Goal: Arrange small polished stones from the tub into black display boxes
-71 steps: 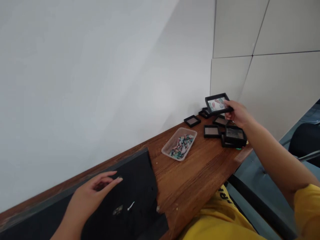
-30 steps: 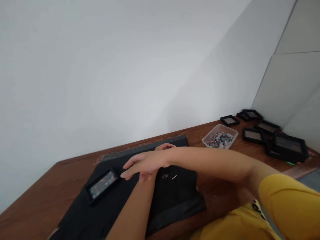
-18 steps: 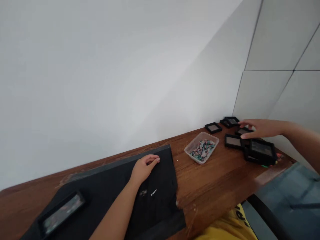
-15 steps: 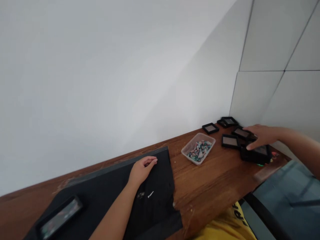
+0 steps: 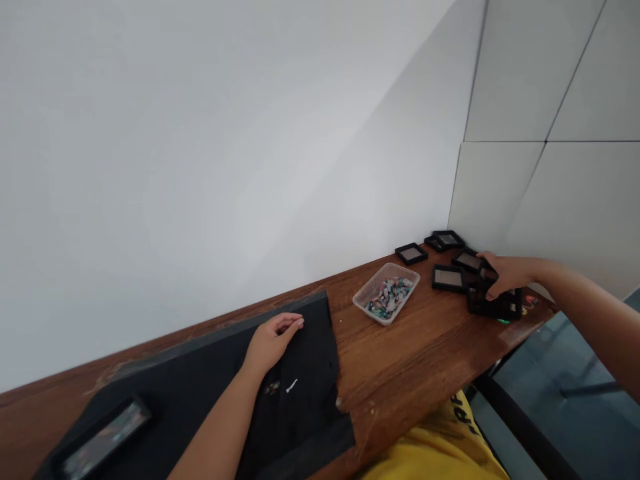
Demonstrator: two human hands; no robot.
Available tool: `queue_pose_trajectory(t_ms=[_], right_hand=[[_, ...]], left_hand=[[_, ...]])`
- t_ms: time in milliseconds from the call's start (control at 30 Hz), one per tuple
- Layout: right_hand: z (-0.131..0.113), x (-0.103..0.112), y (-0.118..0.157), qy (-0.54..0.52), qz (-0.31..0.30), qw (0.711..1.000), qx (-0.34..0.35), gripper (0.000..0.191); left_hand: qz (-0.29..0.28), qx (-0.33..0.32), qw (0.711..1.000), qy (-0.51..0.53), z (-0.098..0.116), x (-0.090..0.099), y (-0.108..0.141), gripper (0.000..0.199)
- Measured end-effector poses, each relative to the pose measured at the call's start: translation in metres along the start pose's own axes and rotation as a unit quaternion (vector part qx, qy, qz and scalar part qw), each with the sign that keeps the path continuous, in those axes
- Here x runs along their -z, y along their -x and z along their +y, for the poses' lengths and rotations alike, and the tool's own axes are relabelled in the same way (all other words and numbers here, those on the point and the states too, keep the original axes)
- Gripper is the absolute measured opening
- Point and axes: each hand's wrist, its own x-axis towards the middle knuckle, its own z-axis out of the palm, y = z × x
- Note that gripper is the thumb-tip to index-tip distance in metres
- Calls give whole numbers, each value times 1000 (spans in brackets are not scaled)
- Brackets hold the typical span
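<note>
My left hand [image 5: 273,340] rests on the black mat [image 5: 200,383] with its fingers curled together; whether anything small is between them is hidden. At the right end of the wooden table, my right hand [image 5: 506,273] has its thumb and fingers around a black frame on a pile of black frames [image 5: 490,307]. More black frames lie beside it, one [image 5: 449,277] just left of the pile. A clear plastic tub [image 5: 361,300] of small coloured pieces [image 5: 390,298] stands between the two hands.
A black frame with coloured contents [image 5: 103,440] lies on the mat at lower left. A small white strip [image 5: 291,385] is near my left forearm. White wall [image 5: 200,167] rises behind the wooden table [image 5: 400,360]. Small coloured bits [image 5: 531,300] lie by the right edge.
My right hand has come down onto the pile and closed its fingers around a frame. My left hand keeps its pose. The whole view has shifted slightly.
</note>
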Motion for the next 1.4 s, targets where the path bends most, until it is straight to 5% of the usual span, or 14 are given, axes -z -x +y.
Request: queue_pose_trajectory(t_ms=[133,233,333,467,600,700,900,1067,1267,1400], right_hand=[[-31,28,16,-12,-18,1000,-5,131],[-72,26,33,-49,-31,995,76,127],[-127,-9,43,-166,-69,950,256,123],[-209,-83,40,-389,-124,803,434,126],[-279,-137,24,-287,-125,777,547,136],[-311,-157,10,-162,-142,783,584,120],[-318,-185,-9,-130,-95,836,525,111],[-308,-196,-10,-131,-79,829,539,100],[-309,-155,24,-289,-1,741,606,64],[-309,-108,67,-230,-71,666,706,51]], left_hand=[[-4,-6,1000,-2,-4,-1,0,49],[4,-11,1000,-14,-5,-1,0,49],[16,-17,999,-31,-6,-1,0,47],[21,-36,998,-48,-9,1,0,41],[4,-54,997,-52,-15,4,1,33],[-9,-55,997,-55,-20,5,1,29],[-31,-59,996,-51,-24,7,1,28],[-57,-51,996,-56,-22,10,-1,34],[-95,-49,992,-64,-20,14,-1,37],[-88,-46,991,-89,-16,15,-1,34]])
